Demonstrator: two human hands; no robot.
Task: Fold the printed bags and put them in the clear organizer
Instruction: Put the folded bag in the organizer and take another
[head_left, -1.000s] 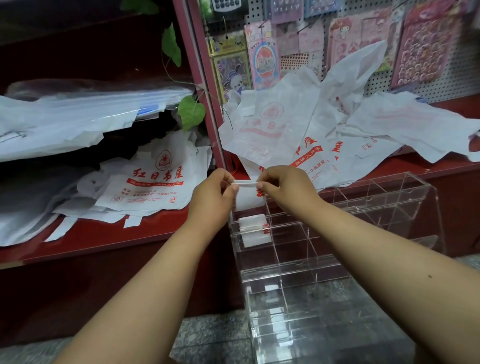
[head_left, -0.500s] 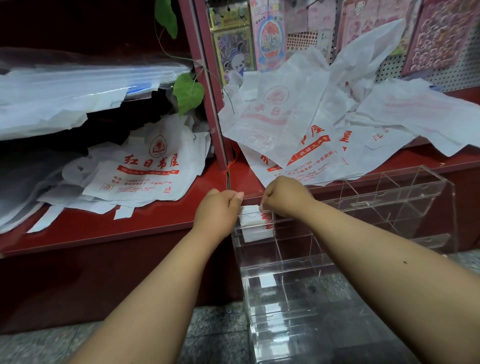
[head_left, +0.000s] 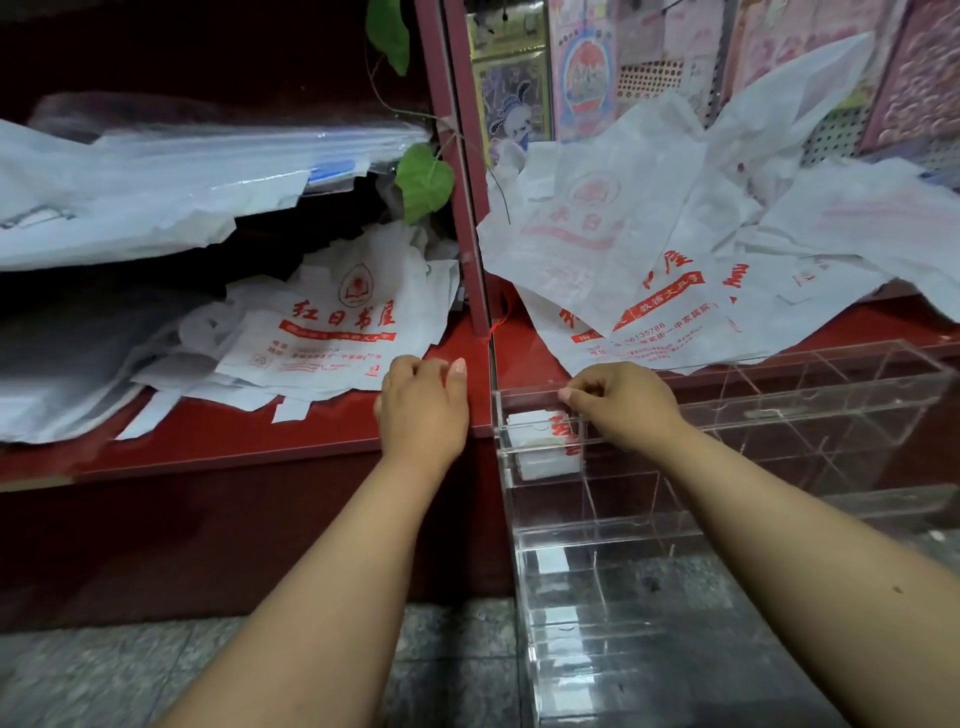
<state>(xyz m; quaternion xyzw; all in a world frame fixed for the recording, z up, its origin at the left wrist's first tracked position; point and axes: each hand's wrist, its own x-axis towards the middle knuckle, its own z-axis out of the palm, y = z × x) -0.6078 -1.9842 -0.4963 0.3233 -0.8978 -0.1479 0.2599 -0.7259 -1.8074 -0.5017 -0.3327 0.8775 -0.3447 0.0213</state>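
Red wooden shelves (head_left: 270, 441) hold our loose white red-printed plastic bags (head_left: 332, 332). Our left hand (head_left: 422, 410) hangs loosely curled, empty; our right hand (head_left: 621, 402) curls over the clear acrylic compartment organizer (head_left: 779, 415), above folded white bags (head_left: 540, 441).

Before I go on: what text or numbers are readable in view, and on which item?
"红日书屋", red, on the printed bag on the left shelf.
"...8135788", a partly covered number, on the bag right of the post.
Smaller red lines on both bags: too blurred.
Folded bags in the clear organizer: red print, unreadable.

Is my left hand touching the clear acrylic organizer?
Apart. The head view shows the left hand over the red shelf, with shelf visible before the organizer.
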